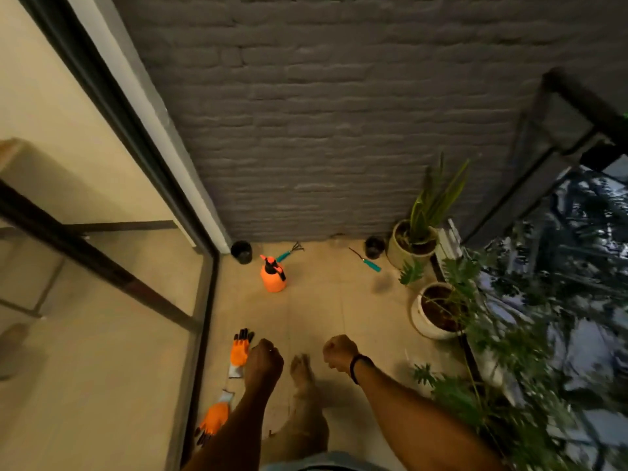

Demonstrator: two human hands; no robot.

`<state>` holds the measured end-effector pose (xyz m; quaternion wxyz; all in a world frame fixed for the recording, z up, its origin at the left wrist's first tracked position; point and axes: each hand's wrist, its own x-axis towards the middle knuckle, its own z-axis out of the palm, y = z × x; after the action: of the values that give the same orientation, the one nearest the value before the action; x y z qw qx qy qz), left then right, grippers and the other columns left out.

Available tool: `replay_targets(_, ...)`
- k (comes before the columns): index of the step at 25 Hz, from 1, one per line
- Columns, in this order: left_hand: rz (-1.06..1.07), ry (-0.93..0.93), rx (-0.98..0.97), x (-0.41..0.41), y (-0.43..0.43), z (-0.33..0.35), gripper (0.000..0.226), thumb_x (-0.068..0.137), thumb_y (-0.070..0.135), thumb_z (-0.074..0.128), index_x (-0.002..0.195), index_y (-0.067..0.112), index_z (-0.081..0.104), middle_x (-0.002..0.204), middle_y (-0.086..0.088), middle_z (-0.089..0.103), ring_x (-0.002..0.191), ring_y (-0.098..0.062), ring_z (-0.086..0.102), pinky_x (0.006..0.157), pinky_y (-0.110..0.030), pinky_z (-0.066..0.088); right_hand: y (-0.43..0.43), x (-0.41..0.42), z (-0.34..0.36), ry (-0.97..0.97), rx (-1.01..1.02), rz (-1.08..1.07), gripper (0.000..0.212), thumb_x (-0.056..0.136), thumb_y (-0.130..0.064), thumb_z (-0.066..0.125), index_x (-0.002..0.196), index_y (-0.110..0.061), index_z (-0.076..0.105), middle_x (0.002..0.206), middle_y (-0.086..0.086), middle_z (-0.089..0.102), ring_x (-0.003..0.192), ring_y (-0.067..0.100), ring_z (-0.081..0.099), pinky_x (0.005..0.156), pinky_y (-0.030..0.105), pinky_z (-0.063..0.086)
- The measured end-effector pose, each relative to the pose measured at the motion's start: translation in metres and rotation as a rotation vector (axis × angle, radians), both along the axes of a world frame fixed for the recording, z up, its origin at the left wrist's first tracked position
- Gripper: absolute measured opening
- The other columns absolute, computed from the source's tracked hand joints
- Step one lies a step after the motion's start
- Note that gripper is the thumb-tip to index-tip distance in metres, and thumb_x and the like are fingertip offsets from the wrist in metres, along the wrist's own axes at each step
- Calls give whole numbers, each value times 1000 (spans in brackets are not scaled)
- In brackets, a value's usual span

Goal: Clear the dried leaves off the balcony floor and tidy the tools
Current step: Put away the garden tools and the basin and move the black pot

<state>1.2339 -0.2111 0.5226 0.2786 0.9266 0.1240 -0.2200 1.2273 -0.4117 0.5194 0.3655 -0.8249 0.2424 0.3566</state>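
The left hand (264,360) and right hand (339,351) are curled and hold nothing. Better to pull on the gloves (240,348) first; they lie on the floor at left. The sprayer (273,275) and rake (289,253) wait by the wall.

Dim warm light, motion-blurred edges, wide-angle bending, soft shadows

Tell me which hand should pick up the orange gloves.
Left, probably. The left hand is right beside the orange gloves on the floor; the right hand is farther off, beyond the foot.
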Motion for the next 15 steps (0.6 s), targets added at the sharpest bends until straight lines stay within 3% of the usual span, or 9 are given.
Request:
replay_targets(4, 48, 13, -3, 100, -1, -7, 19, 96, 17, 53, 107, 5, 62, 103, -15, 67, 98, -34, 62, 74, -32, 46, 6, 100, -3, 41, -8, 24, 25, 93, -19, 46, 93, -8, 68, 111, 14, 71, 105, 29, 67, 90, 35, 55)
replay_targets(6, 74, 71, -2, 145, 3, -8, 23, 96, 23, 52, 113, 10, 60, 105, -9, 66, 98, -31, 63, 81, -36, 51, 7, 146, -8, 47, -20, 60, 29, 92, -19, 47, 100, -6, 71, 111, 12, 71, 106, 28, 67, 91, 36, 56)
replay_targets(8, 136, 96, 3, 182, 10, -10, 25, 93, 26, 50, 114, 16, 58, 105, -5, 65, 101, -31, 64, 86, -41, 54, 10, 184, -6, 66, -10, 74, 24, 92, -18, 49, 88, -9, 70, 103, 10, 72, 101, 28, 67, 87, 36, 57)
replay_targets(10, 127, 87, -3, 222, 16, -10, 27, 91, 21, 52, 116, 11, 57, 103, -11, 67, 98, -34, 65, 79, -40, 54, 9, 230, -17, 79, -34, 139, 23, 92, -17, 47, 78, -14, 66, 99, 5, 69, 107, 28, 63, 93, 36, 52)
replay_targets(11, 110, 96, 14, 241, 17, -12, 29, 92, 17, 55, 119, 7, 57, 104, -16, 67, 99, -37, 63, 77, -39, 52, 7, 250, -32, 86, -47, 204, 25, 92, -21, 45, 92, -14, 69, 115, 4, 66, 121, 27, 55, 104, 35, 45)
replay_targets(12, 106, 96, 49, 262, 18, -16, 31, 92, 12, 58, 122, 5, 57, 107, -20, 66, 101, -38, 62, 76, -38, 48, 4, 271, -59, 56, -62, 240, 41, 90, -27, 41, 119, -11, 66, 141, 5, 52, 138, 26, 41, 115, 36, 32)
replay_targets(13, 110, 106, 76, 285, 21, -22, 35, 91, 11, 60, 125, 5, 55, 110, -21, 65, 102, -38, 61, 76, -39, 46, 1, 292, -99, 33, -101, 294, 63, 85, -35, 37, 141, -10, 50, 157, 7, 33, 147, 26, 26, 121, 37, 21)
replay_targets(14, 109, 123, 96, 306, 24, -34, 39, 90, 11, 61, 129, 6, 54, 111, -21, 64, 102, -38, 60, 75, -40, 45, -2, 313, -129, 35, -139, 331, 76, 80, -41, 35, 149, -11, 40, 161, 8, 24, 149, 26, 19, 122, 38, 17)
replay_targets(15, 95, 130, 115, 325, 27, -44, 43, 90, 11, 61, 132, 8, 52, 110, -20, 63, 101, -38, 59, 74, -40, 44, -1, 331, -155, 83, -152, 340, 77, 78, -44, 38, 148, -11, 42, 161, 9, 27, 149, 27, 22, 122, 39, 18)
